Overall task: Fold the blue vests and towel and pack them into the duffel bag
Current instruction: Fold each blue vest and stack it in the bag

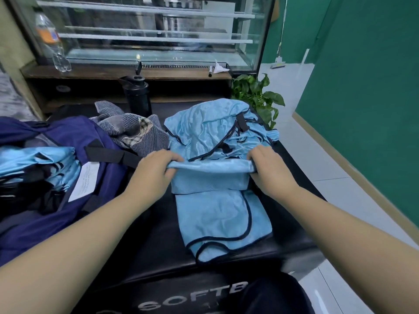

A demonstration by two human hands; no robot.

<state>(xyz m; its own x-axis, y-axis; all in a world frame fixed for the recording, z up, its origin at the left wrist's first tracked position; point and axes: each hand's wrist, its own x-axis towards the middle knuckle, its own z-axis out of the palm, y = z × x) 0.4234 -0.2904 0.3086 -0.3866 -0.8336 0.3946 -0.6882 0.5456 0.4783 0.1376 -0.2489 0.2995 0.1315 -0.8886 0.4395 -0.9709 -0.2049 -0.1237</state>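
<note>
Vest: blue vest (pixel 217 214) flat on black bench (pixel 158 223), far edge lifted for a fold.
Grip: left hand (pixel 154 171) and right hand (pixel 267 168) each pinch that edge, keeping it even.
Bag: duffel bag (pixel 68 168) open just left, folded vests inside.
Towel: towel (pixel 136 132) unfolded behind.

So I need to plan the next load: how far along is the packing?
Partly done. Folded blue vests already lie in the open duffel bag. In hand: the left hand and right hand grip the folded edge of a vest on the black surface. Left: a pile of loose vests behind it, and the unfolded towel beside the bag.
</note>
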